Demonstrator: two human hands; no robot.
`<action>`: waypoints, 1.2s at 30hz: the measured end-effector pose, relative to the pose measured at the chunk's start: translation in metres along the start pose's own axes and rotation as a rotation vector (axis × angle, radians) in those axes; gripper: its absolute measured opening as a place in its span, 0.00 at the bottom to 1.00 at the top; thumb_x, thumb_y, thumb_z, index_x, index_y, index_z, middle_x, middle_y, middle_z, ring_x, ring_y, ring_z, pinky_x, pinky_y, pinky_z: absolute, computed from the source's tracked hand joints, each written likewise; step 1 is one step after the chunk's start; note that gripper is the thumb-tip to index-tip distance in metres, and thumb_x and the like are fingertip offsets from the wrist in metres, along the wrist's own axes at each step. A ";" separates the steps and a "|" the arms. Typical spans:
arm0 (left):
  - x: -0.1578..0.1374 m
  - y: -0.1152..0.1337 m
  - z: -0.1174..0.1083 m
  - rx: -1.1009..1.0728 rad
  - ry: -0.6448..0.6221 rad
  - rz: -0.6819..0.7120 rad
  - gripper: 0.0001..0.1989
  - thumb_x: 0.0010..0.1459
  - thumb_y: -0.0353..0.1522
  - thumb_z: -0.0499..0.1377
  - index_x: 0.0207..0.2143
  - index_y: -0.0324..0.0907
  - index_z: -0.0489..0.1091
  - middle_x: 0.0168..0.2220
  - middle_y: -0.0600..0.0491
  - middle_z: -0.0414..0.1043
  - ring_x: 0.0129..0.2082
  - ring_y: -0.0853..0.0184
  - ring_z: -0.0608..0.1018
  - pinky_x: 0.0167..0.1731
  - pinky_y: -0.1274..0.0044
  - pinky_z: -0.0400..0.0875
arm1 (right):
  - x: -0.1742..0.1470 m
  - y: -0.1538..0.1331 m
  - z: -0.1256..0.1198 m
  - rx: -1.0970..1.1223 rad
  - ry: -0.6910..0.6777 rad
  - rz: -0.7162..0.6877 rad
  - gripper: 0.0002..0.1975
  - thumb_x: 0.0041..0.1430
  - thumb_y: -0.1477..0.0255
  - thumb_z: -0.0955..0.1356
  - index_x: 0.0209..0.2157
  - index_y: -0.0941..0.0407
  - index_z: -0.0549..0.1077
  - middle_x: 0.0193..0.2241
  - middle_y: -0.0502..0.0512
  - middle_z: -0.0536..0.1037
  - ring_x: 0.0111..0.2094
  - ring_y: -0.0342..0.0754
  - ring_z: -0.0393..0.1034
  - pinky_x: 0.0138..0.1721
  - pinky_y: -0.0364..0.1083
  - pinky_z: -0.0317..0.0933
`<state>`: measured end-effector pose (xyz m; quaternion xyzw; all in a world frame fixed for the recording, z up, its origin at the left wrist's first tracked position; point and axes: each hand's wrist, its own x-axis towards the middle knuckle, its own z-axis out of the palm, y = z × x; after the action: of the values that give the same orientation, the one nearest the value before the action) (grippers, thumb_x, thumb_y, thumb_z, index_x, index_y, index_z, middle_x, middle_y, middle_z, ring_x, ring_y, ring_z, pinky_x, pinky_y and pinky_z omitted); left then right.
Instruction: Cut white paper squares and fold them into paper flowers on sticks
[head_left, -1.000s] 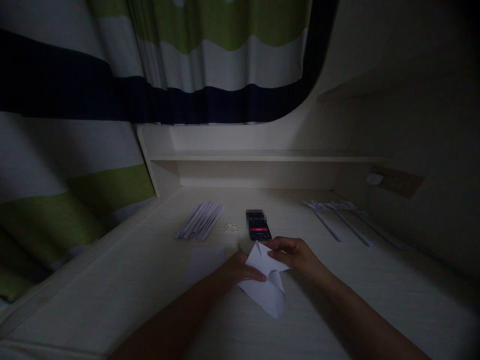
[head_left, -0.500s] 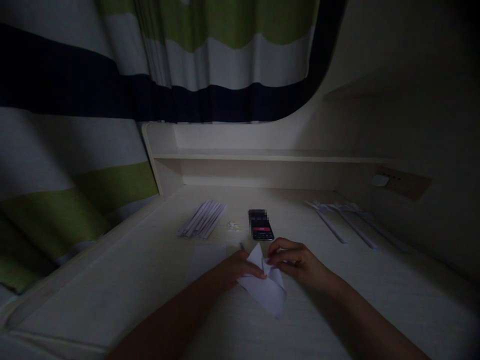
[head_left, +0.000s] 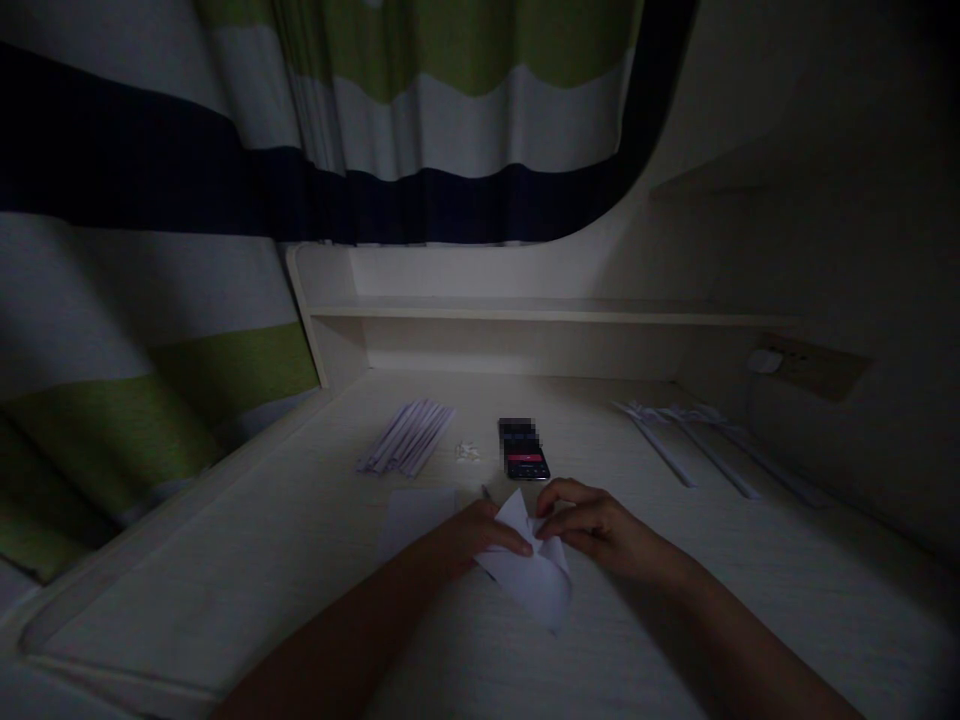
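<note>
A partly folded sheet of white paper (head_left: 534,585) is held between both hands above the desk, one pointed corner standing up. My left hand (head_left: 480,535) grips its left side, thumb lying across the front of the fold. On the other side, my right hand (head_left: 589,520) is closed with its fingertips on the paper's right fold near the middle. The tip of a thin dark object (head_left: 486,492) pokes out behind the left hand; its kind cannot be made out. Flat on the desk, partly under the left forearm, lies a white paper sheet (head_left: 416,515).
A bundle of rolled paper sticks (head_left: 407,437) lies at the back left, beside small white pieces (head_left: 467,452). The phone (head_left: 523,450) is just beyond my hands. Several longer paper sticks with folded tops (head_left: 664,450) lie right. A shelf (head_left: 525,312) and striped curtain (head_left: 465,130) stand behind.
My right fingertips have shifted slightly over the paper's fold, and its right edge looks a little more curled. The other things stay put apart from a slight camera shift.
</note>
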<state>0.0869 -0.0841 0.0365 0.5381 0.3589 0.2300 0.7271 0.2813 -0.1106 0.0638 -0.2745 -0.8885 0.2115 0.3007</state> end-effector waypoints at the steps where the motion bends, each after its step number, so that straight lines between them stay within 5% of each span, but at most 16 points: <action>1: 0.000 0.001 0.000 0.003 0.004 0.000 0.09 0.33 0.26 0.62 0.23 0.37 0.72 0.18 0.57 0.68 0.17 0.73 0.68 0.21 0.81 0.57 | 0.000 0.000 0.000 0.000 0.000 0.000 0.12 0.54 0.76 0.62 0.36 0.48 0.73 0.36 0.53 0.68 0.39 0.46 0.63 0.40 0.47 0.58; 36: 0.005 -0.004 -0.003 -0.073 0.026 0.013 0.08 0.35 0.26 0.62 0.24 0.37 0.72 0.19 0.56 0.68 0.18 0.73 0.68 0.21 0.80 0.56 | 0.003 -0.006 0.000 -0.083 -0.003 -0.061 0.15 0.54 0.82 0.60 0.34 0.52 0.74 0.36 0.54 0.66 0.40 0.45 0.61 0.39 0.46 0.59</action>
<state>0.0878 -0.0802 0.0313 0.5106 0.3563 0.2548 0.7398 0.2770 -0.1133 0.0690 -0.2594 -0.9048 0.1658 0.2941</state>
